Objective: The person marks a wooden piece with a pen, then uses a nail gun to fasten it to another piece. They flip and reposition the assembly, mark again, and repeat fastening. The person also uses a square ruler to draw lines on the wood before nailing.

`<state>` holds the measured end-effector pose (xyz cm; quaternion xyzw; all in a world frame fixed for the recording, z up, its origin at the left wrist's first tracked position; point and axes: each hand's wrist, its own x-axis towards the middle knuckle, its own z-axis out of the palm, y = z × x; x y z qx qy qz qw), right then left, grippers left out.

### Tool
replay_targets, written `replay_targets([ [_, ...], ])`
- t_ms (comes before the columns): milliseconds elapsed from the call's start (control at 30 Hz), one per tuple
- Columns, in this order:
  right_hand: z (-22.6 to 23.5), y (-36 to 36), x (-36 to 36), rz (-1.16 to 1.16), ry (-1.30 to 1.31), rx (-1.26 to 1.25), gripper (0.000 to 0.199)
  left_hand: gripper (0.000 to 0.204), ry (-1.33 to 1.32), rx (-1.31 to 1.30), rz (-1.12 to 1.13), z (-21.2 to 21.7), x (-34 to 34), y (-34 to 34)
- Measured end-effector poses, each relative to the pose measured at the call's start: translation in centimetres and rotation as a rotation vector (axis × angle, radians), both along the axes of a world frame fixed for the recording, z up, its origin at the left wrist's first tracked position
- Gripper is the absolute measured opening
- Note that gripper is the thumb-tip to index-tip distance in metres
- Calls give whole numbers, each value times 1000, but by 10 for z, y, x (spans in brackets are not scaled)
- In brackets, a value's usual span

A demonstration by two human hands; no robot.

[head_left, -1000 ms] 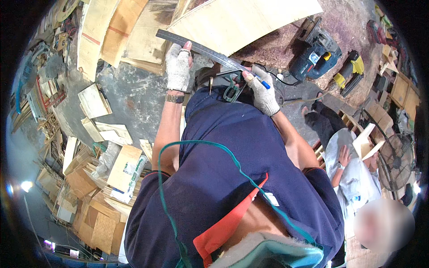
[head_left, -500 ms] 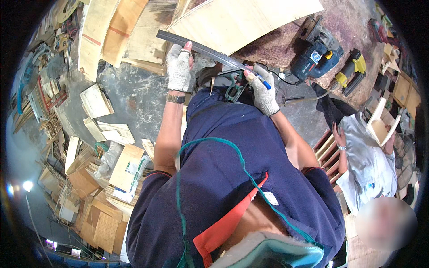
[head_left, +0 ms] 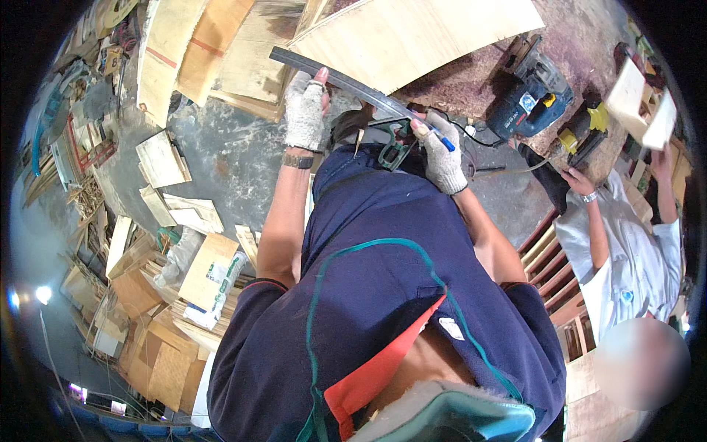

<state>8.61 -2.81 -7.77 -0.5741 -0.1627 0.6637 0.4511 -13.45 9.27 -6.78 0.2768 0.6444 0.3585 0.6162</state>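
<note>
A long grey metal ruler slants across in front of me, its far-left end raised toward the pale plywood panel. My left hand, in a white knitted glove with bare fingertips, is closed on the ruler near its left end. My right hand, gloved the same way, grips the other end. A blue pen also sits in the right hand's fingers. A green C-shaped tool lies by my lap, just left of that hand.
On the bench stand a blue jigsaw and a yellow-and-black tool. At the right a co-worker in a pale shirt has one hand by the bench and holds up a wooden piece. Wood offcuts litter the floor at left.
The co-worker's wooden piece has risen toward the bench, and their other hand has come up near its edge. My hands keep their hold on the ruler; the view has shifted slightly.
</note>
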Motion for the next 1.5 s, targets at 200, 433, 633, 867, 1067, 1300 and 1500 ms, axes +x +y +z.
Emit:
replay_targets([
  [200, -3, 1, 6, 116, -112, -42, 33, 34, -4, 7, -2, 3, 1, 0],
  [433, 7, 3, 5, 60, 30, -42, 31, 32, -7, 13, 25, 4, 3, -1],
  [633, 5, 5, 6, 71, 21, -52, 34, 33, 8, 18, 43, -1, 3, -2],
  [867, 2, 2, 9, 105, -75, -42, 32, 34, 39, 36, 42, -6, 2, -3],
  [1067, 22, 10, 20, -104, -506, 184, 18, 32, 29, 52, 48, -8, 2, -3],
  [1300, 60, 81, 7, -7, -487, 607, 30, 28, 70, 38, 29, -1, 5, -2],
  [1500, 51, 146, -44, 366, -403, 580, 24, 10, 67, 8, 8, 1, 5, -1],
])
